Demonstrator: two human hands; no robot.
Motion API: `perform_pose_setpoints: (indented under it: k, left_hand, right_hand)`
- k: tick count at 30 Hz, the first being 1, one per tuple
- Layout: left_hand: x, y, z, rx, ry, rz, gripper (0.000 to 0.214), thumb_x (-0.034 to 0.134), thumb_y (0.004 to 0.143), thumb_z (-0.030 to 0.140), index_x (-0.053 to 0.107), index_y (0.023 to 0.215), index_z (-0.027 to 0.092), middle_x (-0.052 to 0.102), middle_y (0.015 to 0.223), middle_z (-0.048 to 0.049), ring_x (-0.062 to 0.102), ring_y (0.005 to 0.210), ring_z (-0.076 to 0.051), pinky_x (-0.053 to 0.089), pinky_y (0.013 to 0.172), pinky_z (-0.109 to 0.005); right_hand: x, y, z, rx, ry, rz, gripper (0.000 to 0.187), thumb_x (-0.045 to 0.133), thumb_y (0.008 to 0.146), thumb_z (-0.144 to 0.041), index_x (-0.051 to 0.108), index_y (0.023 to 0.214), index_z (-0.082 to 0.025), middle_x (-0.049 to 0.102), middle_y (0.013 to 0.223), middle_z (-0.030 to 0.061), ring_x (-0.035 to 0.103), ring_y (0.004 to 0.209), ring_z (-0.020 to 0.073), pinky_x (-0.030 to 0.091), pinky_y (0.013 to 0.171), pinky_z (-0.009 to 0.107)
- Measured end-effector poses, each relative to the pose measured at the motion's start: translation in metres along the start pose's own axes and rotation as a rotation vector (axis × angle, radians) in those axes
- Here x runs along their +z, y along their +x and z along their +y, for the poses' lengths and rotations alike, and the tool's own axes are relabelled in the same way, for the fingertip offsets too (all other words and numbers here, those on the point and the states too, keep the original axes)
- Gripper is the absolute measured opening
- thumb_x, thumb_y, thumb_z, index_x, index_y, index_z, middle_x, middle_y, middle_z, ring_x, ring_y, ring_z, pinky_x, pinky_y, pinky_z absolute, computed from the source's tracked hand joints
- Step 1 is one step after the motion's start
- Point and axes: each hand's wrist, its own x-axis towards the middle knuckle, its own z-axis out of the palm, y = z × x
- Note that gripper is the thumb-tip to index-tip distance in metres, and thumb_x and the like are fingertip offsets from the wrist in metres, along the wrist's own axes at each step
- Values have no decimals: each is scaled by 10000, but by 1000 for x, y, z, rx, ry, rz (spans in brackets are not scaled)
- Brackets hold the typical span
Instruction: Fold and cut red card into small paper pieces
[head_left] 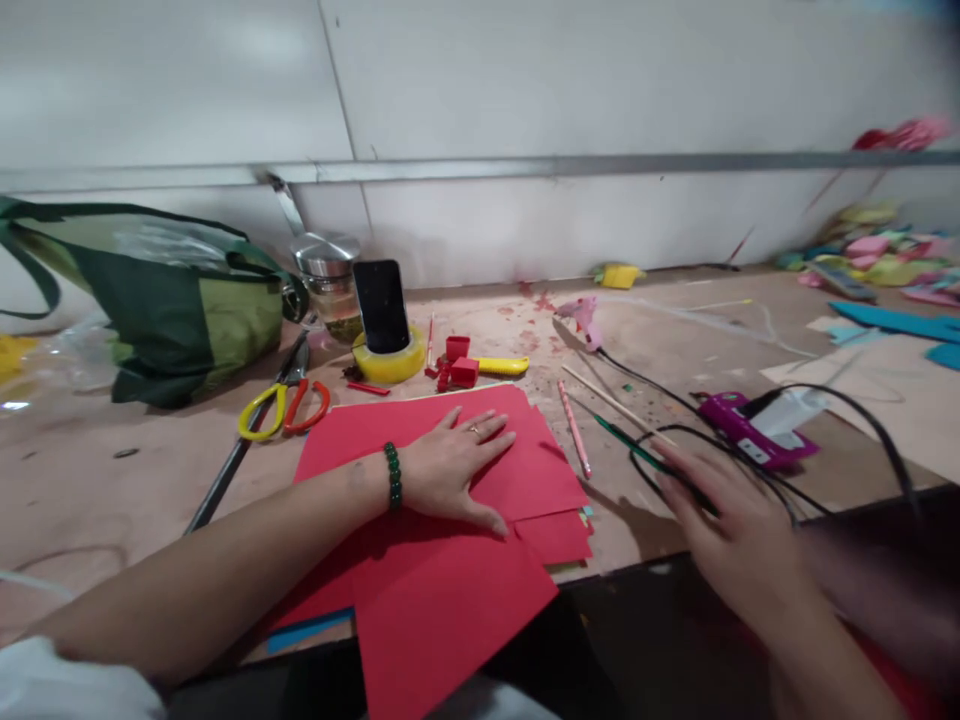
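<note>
My left hand (454,465) lies flat on a stack of red paper (442,620), fingers spread, with a green bead bracelet at the wrist. One red sheet hangs over the table's front edge. To the right, my right hand (731,520), somewhat blurred, has its fingers closed round a slim green pen-like tool (630,443) with a thin tip pointing left; its exact kind is unclear. A thin wooden stick (611,400) lies just beyond those fingers. Between the paper and this hand rests a pink striped pencil (574,430).
Scissors (285,408) and a long dark rod (232,460) lie left. Behind the paper are a phone (381,305) on a tape roll (390,358), red pieces (463,372) and a yellow cutter (504,366). A pink glue gun (589,325) and its cable lie near a purple power strip (754,430).
</note>
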Motion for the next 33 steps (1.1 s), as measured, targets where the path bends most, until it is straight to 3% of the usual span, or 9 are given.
perform_pose_setpoints:
  k: [4,8,13,16,22,24,27,31,33]
  left_hand:
    - [-5,-7,10,-89,-8,45,817,536,747,676,408,1370,164,353,1439,-207,341,1299,-376,242,1055,-530]
    - [-8,-17,8,-251,-122,94,644,663,703,559,535,1196,164,547,1145,-145,528,1014,-303,444,848,-403]
    - [-3,-22,-1,-397,-329,83,462,716,648,509,596,946,177,601,848,-35,548,732,-187,417,591,-263]
    - [-2,-22,3,-409,-342,85,331,714,663,455,614,809,175,594,816,-31,551,735,-183,412,593,-258]
    - [-8,-19,4,-379,-290,89,757,772,596,432,496,1260,196,525,1164,-119,545,1022,-290,462,848,-381]
    - [-7,-16,1,-354,-290,75,798,780,580,444,494,1283,197,511,1179,-132,537,1043,-311,457,874,-412]
    - [-4,-15,2,-306,-323,237,863,796,556,388,454,1326,200,487,1258,-147,469,1141,-337,410,938,-460]
    - [-17,-29,4,-314,-462,391,199,584,772,292,674,904,172,655,838,-39,586,819,-211,473,757,-328]
    - [-33,-50,-1,-383,-488,430,184,543,792,297,655,724,168,619,676,-9,562,689,-174,461,652,-280]
  right_hand:
    - [29,15,7,-13,-130,-76,298,384,898,-219,592,1107,-176,627,964,111,621,877,240,511,740,367]
    - [40,21,4,-40,-247,-175,283,389,889,-194,611,1064,-196,641,960,96,603,916,250,497,772,384]
    - [34,29,-21,-134,-151,-102,260,420,903,-248,626,1054,-199,631,1036,108,565,1013,260,471,864,433]
    - [33,36,-42,-186,-30,-203,261,460,908,-311,633,1066,-196,625,1098,111,550,1054,252,461,898,426]
    - [38,64,-55,-101,33,-528,551,713,699,-444,597,1159,-165,633,1088,123,578,980,274,466,817,400]
    - [39,73,-56,-54,20,-590,447,745,643,-433,654,982,-156,664,902,75,595,814,240,457,683,338]
    - [39,84,-67,-70,61,-633,187,690,695,-336,613,688,-165,592,627,-19,539,612,154,379,541,255]
    - [36,91,-91,-149,254,-536,195,613,787,-367,610,727,-181,584,614,-30,546,593,139,403,520,244]
    - [35,92,-95,-187,311,-405,250,567,832,-417,632,916,-191,649,737,11,599,673,165,465,579,272]
